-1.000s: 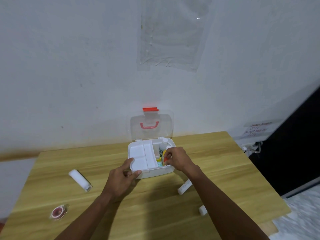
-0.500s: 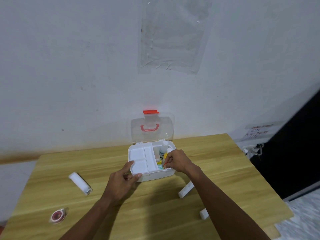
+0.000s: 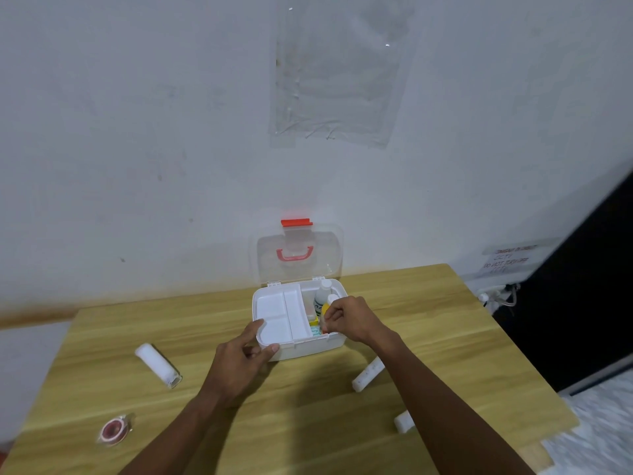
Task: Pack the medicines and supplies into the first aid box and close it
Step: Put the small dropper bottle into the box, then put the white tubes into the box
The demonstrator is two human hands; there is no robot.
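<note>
The white first aid box [image 3: 308,347] stands open on the wooden table [image 3: 308,433], its clear lid [image 3: 325,241] with a red handle upright against the wall. A white divided tray [image 3: 277,315] fills its left half. In the right compartment a white bottle [image 3: 323,294] stands beside a small yellow bottle [image 3: 327,306]. My right hand [image 3: 354,318] is over that compartment, fingers pinched on the yellow bottle's lower part. My left hand [image 3: 243,361] grips the box's front left corner, thumb on the rim.
A white bandage roll [image 3: 157,365] lies left of the box. A red tape roll [image 3: 114,430] sits near the front left. A long white piece [image 3: 368,373] and a small white piece [image 3: 404,421] lie to the right, partly behind my right forearm.
My right hand has lowered the yellow bottle a little deeper into the right compartment. My left hand has kept its hold on the box corner.
</note>
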